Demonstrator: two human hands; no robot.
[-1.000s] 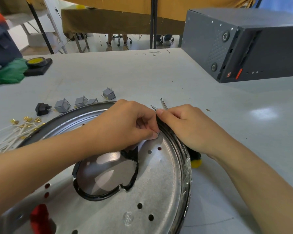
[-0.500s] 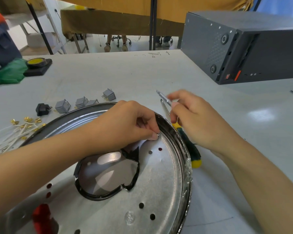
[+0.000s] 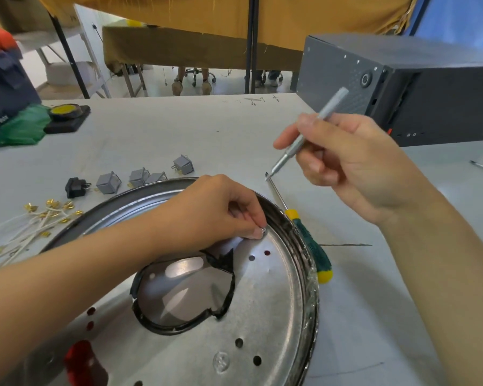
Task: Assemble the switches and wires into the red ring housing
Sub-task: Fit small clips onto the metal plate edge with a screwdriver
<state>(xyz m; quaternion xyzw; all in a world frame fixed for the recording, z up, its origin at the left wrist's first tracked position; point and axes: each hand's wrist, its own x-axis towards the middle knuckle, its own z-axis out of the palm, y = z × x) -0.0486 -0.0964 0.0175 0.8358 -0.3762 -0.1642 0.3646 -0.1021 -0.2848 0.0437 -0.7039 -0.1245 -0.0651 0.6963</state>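
A round metal housing [image 3: 262,316] with a black-rimmed centre hole lies in front of me; red shows through its small holes. My left hand [image 3: 221,215] pinches a small silver screw [image 3: 263,231] against the plate near its far rim. My right hand [image 3: 354,165] is raised above the table and grips a slim silver screwdriver [image 3: 304,137], tip pointing down-left. Several grey switches [image 3: 140,176] and a black switch [image 3: 75,187] lie left of the housing. White wires with brass terminals [image 3: 37,221] lie at far left.
A green-and-yellow-handled screwdriver [image 3: 308,240] lies on the table against the housing's right rim. A dark computer case [image 3: 402,87] lies at the back right. A yellow tape roll on a black block [image 3: 66,115] and green cloth sit at the back left.
My right hand lifted away from the housing rim, picked up the slim silver screwdriver and raised it. The green-handled screwdriver is now uncovered. My left hand stays pinching at the same spot.
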